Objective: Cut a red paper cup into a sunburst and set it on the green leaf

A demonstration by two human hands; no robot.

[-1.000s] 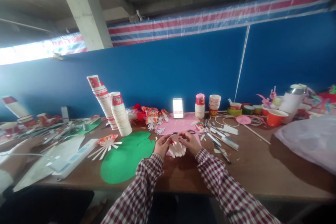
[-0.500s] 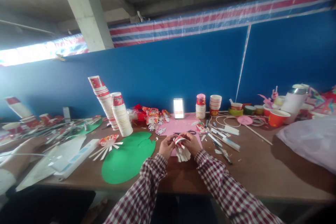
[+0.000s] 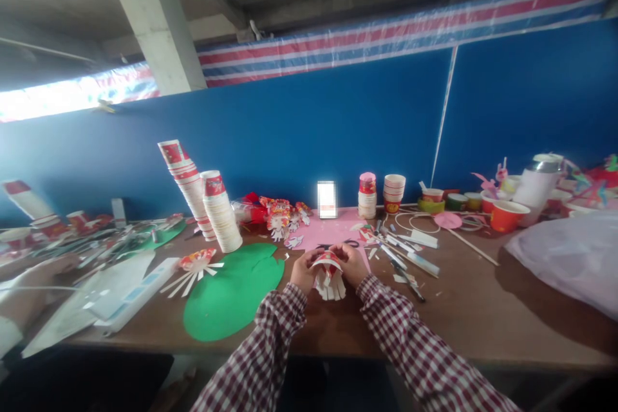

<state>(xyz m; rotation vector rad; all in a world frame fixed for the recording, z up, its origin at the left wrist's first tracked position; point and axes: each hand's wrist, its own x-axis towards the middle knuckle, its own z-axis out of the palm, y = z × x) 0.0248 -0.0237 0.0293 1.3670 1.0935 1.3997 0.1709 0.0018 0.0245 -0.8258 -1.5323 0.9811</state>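
Note:
Between my hands is a cut paper cup (image 3: 330,284), red and white, its side slit into white strips that hang downward. My left hand (image 3: 302,271) grips its left edge, fingers closed. On the other side my right hand (image 3: 355,263) pinches the right edge. Just beyond the fingers, dark-handled scissors (image 3: 353,243) lie on a pink paper sheet (image 3: 333,226), partly hidden by my hands. Another cut cup (image 3: 197,261), with its strips spread out, rests to the left by a green paper leaf shape (image 3: 232,299).
Tall paper cup stacks (image 3: 222,219) stand at the back left, shorter ones (image 3: 394,190) at the back right. Pens (image 3: 410,257) and paper scraps lie right of my hands. Farther right are a thermos (image 3: 538,183) and a plastic bag (image 3: 570,257). Another person's arm (image 3: 36,290) reaches in at far left.
The cut cup has been turned and opened wider between my fingers, showing more of its red printed band. Both hands stay in nearly the same place. The view has shifted slightly.

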